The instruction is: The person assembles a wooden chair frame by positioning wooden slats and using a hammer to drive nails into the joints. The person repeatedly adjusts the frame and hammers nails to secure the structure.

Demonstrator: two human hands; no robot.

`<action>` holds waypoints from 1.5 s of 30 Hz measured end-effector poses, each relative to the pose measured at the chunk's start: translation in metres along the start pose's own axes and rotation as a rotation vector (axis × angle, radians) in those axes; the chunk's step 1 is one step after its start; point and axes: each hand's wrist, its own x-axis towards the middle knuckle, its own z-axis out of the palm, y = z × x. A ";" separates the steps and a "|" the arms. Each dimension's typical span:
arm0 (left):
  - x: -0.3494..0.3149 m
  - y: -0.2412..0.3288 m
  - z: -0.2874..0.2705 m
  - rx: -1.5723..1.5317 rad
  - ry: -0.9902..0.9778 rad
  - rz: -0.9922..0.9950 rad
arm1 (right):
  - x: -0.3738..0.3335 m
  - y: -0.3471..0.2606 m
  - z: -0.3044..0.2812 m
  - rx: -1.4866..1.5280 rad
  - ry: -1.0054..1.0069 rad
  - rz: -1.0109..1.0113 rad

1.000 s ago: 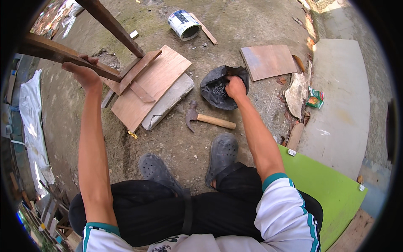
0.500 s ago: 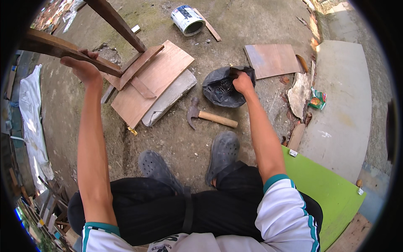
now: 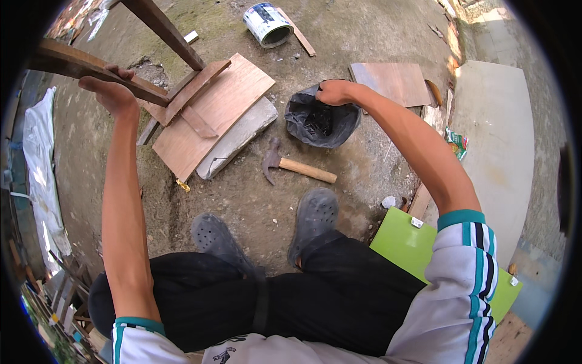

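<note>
Left hand [image 3: 112, 91] cupped around one leg [image 3: 66, 62] of a wooden frame [image 3: 162, 34], thumb apart from the fingers, most of the fingers hidden behind the wood. Frame cut off at far left, lower end on a plywood board [image 3: 224, 103], with a pale slab [image 3: 242, 142] partly tucked under that. Right hand [image 3: 334, 92] curled at the far rim of a black bag [image 3: 330, 141], pinching the plastic by the look of it. Fingertips mostly out of sight though, so can't tell about anything else between them. Inside the bag: loose pile of nails [image 3: 315, 124], way too dark to count. Farther off, paint can [image 3: 260, 15] tipped on its side, mouth facing near, contents impossible to make out. Hammer [image 3: 300, 168] on the ground [image 3: 242, 194], just near of the bag. Green board [image 3: 397, 239] at near right, partly covered by the sleeve [image 3: 479, 261]. Snack packet [image 3: 459, 144] half blocked by the right forearm [image 3: 412, 136].
</note>
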 end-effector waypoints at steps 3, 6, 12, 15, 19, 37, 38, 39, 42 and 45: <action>0.002 -0.001 -0.011 0.032 0.018 -0.006 | -0.008 -0.013 0.002 -0.261 -0.054 -0.091; 0.003 -0.001 -0.010 0.015 -0.005 -0.031 | -0.025 0.012 0.013 -0.258 0.034 -0.116; 0.007 -0.003 -0.019 0.033 0.025 -0.042 | -0.015 0.029 0.040 -0.357 0.072 -0.080; 0.005 0.001 -0.019 0.049 0.043 -0.029 | 0.004 0.040 0.070 -0.561 0.080 -0.140; 0.002 0.002 -0.013 0.038 -0.020 -0.041 | 0.029 0.073 0.119 -0.235 0.644 -0.209; 0.007 -0.005 -0.016 0.102 -0.049 0.008 | 0.016 0.042 0.092 -0.126 0.351 -0.109; 0.007 -0.004 -0.017 0.113 -0.052 0.013 | 0.016 0.039 0.091 -0.138 0.333 -0.090; 0.006 -0.004 -0.016 0.111 -0.047 0.012 | 0.016 0.039 0.087 -0.168 0.280 -0.070; 0.003 -0.003 -0.015 0.118 -0.043 0.012 | 0.010 0.035 0.075 -0.176 0.197 -0.051; 0.002 -0.003 -0.017 0.142 -0.041 0.021 | -0.003 0.037 0.054 -0.016 0.194 -0.161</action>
